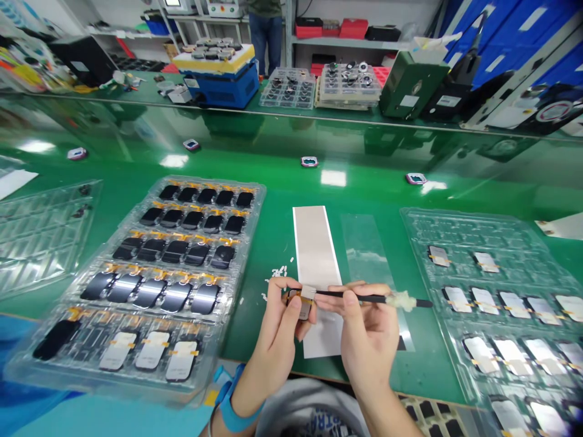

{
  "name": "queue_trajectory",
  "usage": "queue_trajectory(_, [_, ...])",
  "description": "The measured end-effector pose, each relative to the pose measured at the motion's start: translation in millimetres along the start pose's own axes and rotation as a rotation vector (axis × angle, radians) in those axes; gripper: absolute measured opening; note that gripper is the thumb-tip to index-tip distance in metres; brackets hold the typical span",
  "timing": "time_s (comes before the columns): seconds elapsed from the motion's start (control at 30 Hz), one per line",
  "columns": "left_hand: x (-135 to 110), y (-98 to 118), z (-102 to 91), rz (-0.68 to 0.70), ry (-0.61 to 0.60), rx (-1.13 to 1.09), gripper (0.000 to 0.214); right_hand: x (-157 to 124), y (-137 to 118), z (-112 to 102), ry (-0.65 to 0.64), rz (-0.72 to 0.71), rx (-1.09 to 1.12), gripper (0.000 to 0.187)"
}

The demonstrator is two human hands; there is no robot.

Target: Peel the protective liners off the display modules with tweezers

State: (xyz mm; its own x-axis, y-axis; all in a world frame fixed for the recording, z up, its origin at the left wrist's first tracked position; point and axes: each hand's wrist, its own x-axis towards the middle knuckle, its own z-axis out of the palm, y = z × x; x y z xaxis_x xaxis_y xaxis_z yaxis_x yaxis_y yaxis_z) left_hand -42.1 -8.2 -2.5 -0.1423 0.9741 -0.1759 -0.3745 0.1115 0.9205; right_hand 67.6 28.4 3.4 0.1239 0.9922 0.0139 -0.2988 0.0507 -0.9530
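My left hand (279,331) is closed around a small display module (301,312), its grey back towards me. In my right hand (371,337) are black tweezers (376,298), held level, with yellowish material wrapped near the rear end. At the tweezers' tip is a small pale adhesive piece (308,292), over the module's upper edge; whether it is stuck down I cannot tell. Beneath both hands lies a long white-edged beige sheet (315,243). A clear film strip (368,249) is to its right. Small white scraps (279,273) are scattered left of the sheet.
On the left, a clear plastic tray (228,331) bears rows of display modules, mostly dark side up. Another clear tray (473,227) on the right holds silver-backed modules. Small framed parts (309,161) lie along the far strip. A person (266,33) stands behind the bench.
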Motion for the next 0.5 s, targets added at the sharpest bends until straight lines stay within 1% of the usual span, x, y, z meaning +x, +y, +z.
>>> queue_trajectory(0.2, [0.0, -5.2, -0.5, 0.038, 0.036, 0.043, 0.026, 0.0, 1.7, -1.4, 0.002, -0.021, 0.023, 0.013])
queue_trajectory(0.37, [-0.6, -7.0, -0.9, 0.020, 0.028, 0.091, 0.028, 0.6, 3.8, -0.5, -0.030, -0.092, 0.050, 0.007])
queue_trajectory(0.5, [-1.4, -5.4, -1.6, 0.019, 0.016, 0.061, 0.027, 1.8, 1.8, -4.0, -0.038, -0.187, -0.014, 0.008])
